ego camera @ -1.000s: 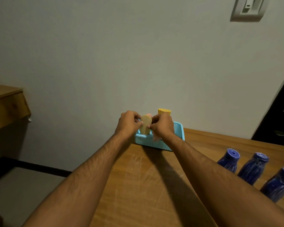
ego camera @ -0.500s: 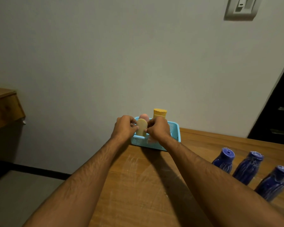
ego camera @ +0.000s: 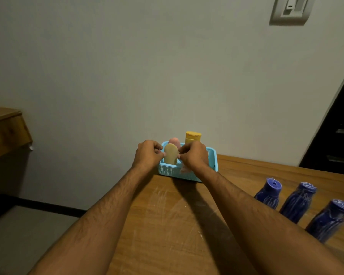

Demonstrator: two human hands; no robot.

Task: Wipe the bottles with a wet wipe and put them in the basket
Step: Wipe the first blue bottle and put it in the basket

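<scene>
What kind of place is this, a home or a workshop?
Probably a room in a home. A scratched wooden table stands against a plain painted wall with a light switch, and a small blue basket holds toiletry-type bottles.

Light blue basket [ego camera: 187,172]; beige bottle [ego camera: 170,154]; three dark blue bottles [ego camera: 297,201] (white scribbles).
</scene>
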